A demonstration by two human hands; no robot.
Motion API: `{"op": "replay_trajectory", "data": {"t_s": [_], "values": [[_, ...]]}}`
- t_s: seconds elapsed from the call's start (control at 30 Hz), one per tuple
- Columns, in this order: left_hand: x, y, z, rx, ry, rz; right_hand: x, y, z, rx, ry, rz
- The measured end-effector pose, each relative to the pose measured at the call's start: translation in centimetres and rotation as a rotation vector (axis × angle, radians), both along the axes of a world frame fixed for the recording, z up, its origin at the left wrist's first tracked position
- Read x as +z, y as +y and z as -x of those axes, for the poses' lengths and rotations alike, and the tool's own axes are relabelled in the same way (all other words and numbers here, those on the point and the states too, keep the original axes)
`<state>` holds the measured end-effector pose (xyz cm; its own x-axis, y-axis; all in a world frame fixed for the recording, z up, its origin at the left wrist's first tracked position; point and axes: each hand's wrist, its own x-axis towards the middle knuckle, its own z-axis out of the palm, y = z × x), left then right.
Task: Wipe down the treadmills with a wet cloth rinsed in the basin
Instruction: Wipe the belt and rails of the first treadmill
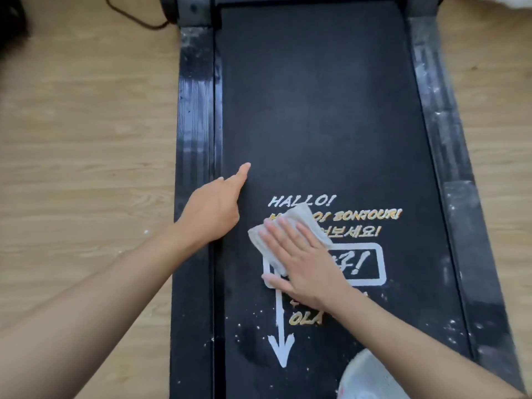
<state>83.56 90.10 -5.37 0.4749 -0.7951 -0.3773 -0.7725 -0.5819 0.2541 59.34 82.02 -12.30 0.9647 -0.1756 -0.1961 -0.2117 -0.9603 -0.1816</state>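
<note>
Cloth (290,226) pressed flat by right hand (305,263), fingers straight; left hand (213,211) empty, index out, rest curled. Overlapping strokes toward the white specks (239,324) are advised.

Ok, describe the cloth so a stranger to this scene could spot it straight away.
Start at the black treadmill belt that runs up the middle of the wooden floor. Partway down is white and gold lettering; the cloth lies across it, under the right hand. Unlike the flat printed marks around it, it is a pale, folded rag.
</note>
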Motion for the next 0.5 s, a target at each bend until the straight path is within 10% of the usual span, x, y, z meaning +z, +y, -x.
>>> {"op": "replay_trajectory", "data": {"t_s": [0.33,0.5], "values": [[-1.0,1.0,2.8,0.09,0.158,0.029,0.9,-7.8,13.0,-0.957,0.101,-0.043],[-0.4,2.2,-1.5,0.103,0.51,0.04,1.2,1.7,1.6,-0.458,0.091,-0.07]]}}
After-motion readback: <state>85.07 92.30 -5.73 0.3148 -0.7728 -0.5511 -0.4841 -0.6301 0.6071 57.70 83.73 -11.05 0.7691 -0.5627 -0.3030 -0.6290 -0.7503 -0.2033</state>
